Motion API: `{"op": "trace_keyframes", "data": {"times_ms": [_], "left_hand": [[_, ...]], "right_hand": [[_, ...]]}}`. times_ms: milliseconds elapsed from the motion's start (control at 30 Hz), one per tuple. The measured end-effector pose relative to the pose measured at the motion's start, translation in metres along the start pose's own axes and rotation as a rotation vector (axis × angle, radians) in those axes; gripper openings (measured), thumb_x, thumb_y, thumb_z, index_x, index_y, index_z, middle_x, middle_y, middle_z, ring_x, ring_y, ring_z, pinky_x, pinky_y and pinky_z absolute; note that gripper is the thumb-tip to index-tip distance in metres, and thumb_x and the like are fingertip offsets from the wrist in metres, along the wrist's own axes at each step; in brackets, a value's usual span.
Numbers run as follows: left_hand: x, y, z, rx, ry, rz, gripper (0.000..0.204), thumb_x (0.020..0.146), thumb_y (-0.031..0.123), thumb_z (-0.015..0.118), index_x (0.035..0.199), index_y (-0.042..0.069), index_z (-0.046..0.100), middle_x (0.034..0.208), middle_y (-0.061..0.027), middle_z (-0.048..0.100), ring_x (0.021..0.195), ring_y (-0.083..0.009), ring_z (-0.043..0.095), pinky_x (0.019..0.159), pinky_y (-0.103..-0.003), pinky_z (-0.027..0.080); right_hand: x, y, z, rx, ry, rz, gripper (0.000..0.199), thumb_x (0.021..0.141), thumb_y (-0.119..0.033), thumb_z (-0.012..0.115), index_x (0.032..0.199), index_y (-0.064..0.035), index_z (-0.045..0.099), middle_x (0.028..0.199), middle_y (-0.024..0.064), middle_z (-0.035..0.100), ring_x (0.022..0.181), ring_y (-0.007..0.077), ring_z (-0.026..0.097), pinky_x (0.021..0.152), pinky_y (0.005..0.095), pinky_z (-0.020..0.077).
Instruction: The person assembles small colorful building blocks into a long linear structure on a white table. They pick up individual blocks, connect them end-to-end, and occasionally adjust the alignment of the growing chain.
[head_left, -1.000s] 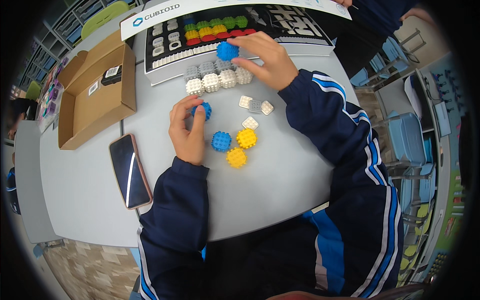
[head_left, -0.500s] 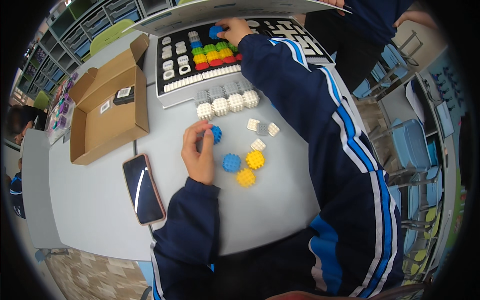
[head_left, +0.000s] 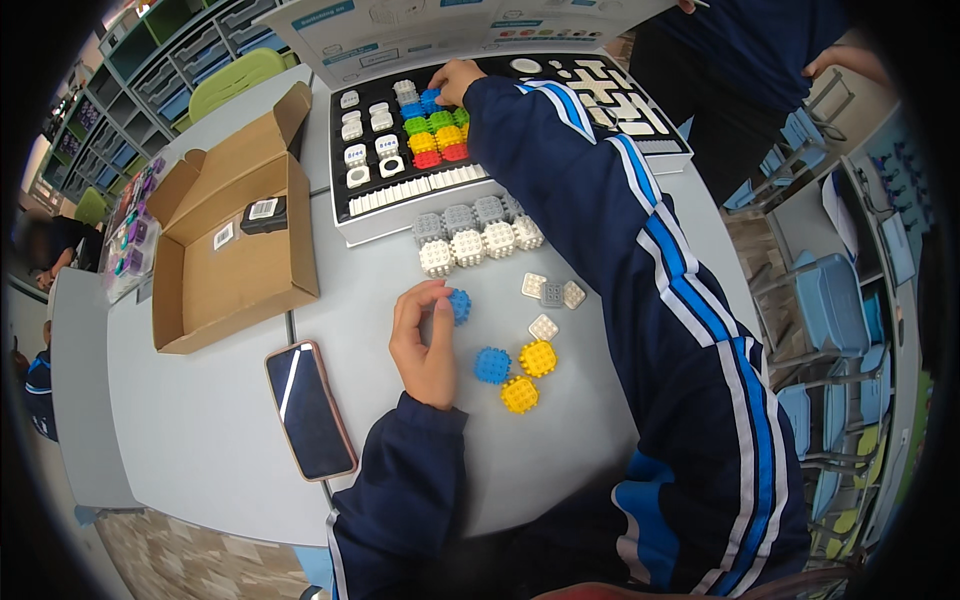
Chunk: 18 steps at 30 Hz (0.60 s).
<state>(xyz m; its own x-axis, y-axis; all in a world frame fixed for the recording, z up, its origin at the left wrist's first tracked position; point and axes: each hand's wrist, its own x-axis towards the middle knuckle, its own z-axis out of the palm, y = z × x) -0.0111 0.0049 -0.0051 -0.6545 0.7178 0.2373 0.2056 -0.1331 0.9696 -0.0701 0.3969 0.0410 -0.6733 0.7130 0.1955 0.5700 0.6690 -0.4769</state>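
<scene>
My left hand [head_left: 424, 345] is closed on a blue studded block [head_left: 460, 306] above the grey table, thumb and fingers around its left side. Across the table my right hand [head_left: 459, 80] reaches into the black-lined kit tray [head_left: 345, 210], its fingers pressed on another blue block [head_left: 429, 100] beside a grey and blue column. Below it sit rows of green [head_left: 440, 121], yellow [head_left: 424, 139] and red blocks [head_left: 426, 159], partly behind my right sleeve. On the table near my left hand lie a loose blue block [head_left: 492, 365] and two yellow blocks [head_left: 520, 394].
White blocks [head_left: 468, 247] and grey blocks [head_left: 459, 218] line the tray's front. Small flat white and grey plates [head_left: 551, 293] lie right of them. An open cardboard box [head_left: 235, 285] and a phone [head_left: 311, 410] are at left. The raised kit lid [head_left: 430, 35] stands behind; a person [head_left: 745, 80] stands far right.
My right hand has moved left and brought its blue block down beside the column in the tray. The left hand keeps its blue block. The whole view has shifted slightly.
</scene>
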Motion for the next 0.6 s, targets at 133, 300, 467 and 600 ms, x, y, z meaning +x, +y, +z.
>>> {"op": "trace_keyframes", "data": {"times_ms": [133,300,467,600], "left_hand": [[-0.0005,-0.0017,-0.0022,-0.003,0.007,0.001,0.012,0.095,0.01,0.059,0.099,0.002,0.066,0.111,-0.0103,0.064,0.106,-0.0214,0.059,0.097,-0.033,0.043],[0.0001,-0.0018,-0.0016,-0.009,-0.009,0.021,0.012,0.096,0.01,0.058,0.1,0.002,0.066,0.112,-0.0095,0.064,0.105,-0.019,0.058,0.093,-0.031,0.044],[-0.0001,-0.0001,0.0012,-0.025,0.0,0.007,0.011,0.095,0.009,0.058,0.099,0.002,0.066,0.11,-0.0109,0.064,0.105,-0.0214,0.059,0.096,-0.032,0.044],[0.0001,-0.0017,-0.0008,-0.007,0.0,0.017,0.011,0.095,0.009,0.058,0.099,0.002,0.066,0.109,-0.0108,0.064,0.105,-0.0215,0.059,0.096,-0.032,0.044]], "right_hand": [[-0.0038,-0.0087,-0.0037,-0.029,-0.017,0.018,0.038,0.074,-0.009,0.083,0.111,-0.0085,0.074,0.109,0.0154,0.072,0.101,0.0268,0.069,0.092,0.034,0.0537],[-0.0055,-0.0079,-0.0077,-0.054,-0.024,-0.005,0.038,0.074,-0.008,0.083,0.111,-0.0084,0.074,0.11,0.0146,0.072,0.102,0.0269,0.069,0.092,0.0345,0.0535],[-0.0048,-0.0073,-0.0089,-0.085,-0.049,-0.019,0.037,0.074,-0.007,0.082,0.11,-0.009,0.075,0.11,0.0142,0.072,0.101,0.0278,0.069,0.092,0.0349,0.0536],[-0.006,-0.0089,-0.0087,-0.083,-0.066,-0.04,0.037,0.073,-0.008,0.082,0.109,-0.01,0.075,0.108,0.0151,0.072,0.1,0.0281,0.069,0.092,0.0354,0.0539]]}}
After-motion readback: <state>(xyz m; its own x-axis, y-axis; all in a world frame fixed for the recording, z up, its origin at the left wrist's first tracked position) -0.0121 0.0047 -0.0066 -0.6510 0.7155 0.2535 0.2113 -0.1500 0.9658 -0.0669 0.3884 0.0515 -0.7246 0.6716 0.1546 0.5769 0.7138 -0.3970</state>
